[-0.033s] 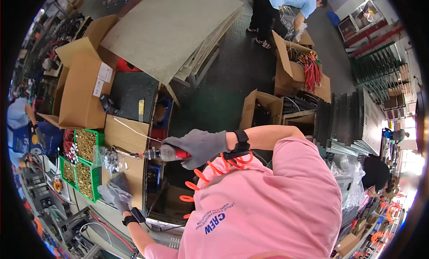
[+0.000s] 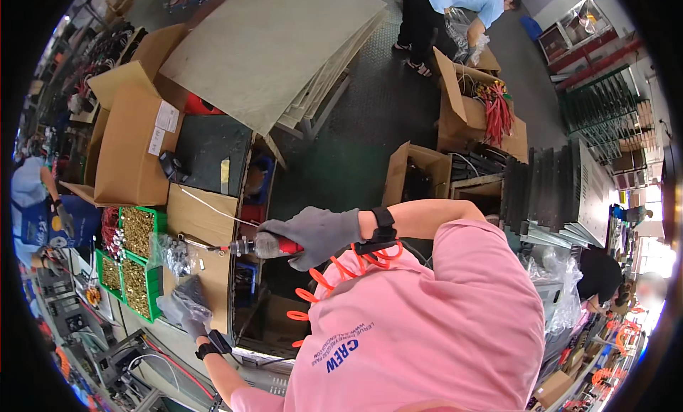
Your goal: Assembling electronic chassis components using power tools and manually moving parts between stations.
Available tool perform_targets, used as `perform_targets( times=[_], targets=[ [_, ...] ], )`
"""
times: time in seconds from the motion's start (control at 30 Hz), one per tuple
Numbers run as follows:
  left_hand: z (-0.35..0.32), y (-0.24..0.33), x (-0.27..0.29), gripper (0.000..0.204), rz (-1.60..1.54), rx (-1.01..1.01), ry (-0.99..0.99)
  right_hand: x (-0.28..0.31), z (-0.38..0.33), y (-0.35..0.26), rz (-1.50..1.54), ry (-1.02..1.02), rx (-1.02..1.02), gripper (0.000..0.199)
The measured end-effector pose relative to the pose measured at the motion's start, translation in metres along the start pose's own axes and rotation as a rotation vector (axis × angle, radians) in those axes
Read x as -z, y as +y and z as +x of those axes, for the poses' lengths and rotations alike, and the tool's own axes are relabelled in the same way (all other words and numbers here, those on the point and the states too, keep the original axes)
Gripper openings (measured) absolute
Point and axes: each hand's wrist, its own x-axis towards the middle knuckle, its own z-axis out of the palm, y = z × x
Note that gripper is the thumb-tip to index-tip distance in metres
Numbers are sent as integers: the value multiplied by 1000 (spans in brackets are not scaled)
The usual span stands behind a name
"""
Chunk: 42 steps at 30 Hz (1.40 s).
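Note:
My right hand (image 2: 316,234), in a grey glove with a black wrist strap, grips a red-bodied air screwdriver (image 2: 267,246) whose tip points left over a brown cardboard sheet (image 2: 199,216). An orange coiled hose (image 2: 338,270) runs from the tool back along my arm. My left hand (image 2: 185,309), in a dark glove, rests at the cardboard's near corner beside a clear plastic bag of small parts (image 2: 173,254); I cannot tell whether it grips anything. Green bins of brass screws (image 2: 135,231) stand just left of the bag.
Large cardboard boxes (image 2: 131,142) and a stack of grey boards (image 2: 270,49) lie beyond the bench. An open box of red cables (image 2: 491,106) and stacked black metal panels (image 2: 555,191) are to the right. A person in a blue top (image 2: 462,3) bends at the far end; another person (image 2: 32,199) works at the left.

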Motion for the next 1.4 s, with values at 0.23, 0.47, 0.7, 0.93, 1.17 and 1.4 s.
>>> perform_targets(
  times=[0.23,0.47,0.7,0.93,1.17,1.4],
  targets=[
    [-52,140,-140,19,65,308,-19,-9,-3,7,-37,-10,1,65],
    [-127,212,-222,16,-974,287,-429,-23,17,-1,-106,-122,66,71],
    [-201,268,-337,20,-904,420,-398,-40,32,8,-186,-112,68,67],
    [-208,276,-344,21,-1223,450,-712,-42,31,10,-187,-103,40,68],
    [-211,281,-352,23,-1177,447,-765,-22,22,10,-160,-153,-40,70],
    [-228,286,-355,25,-931,229,-463,-18,20,9,-118,-144,-20,67]
  ],
)
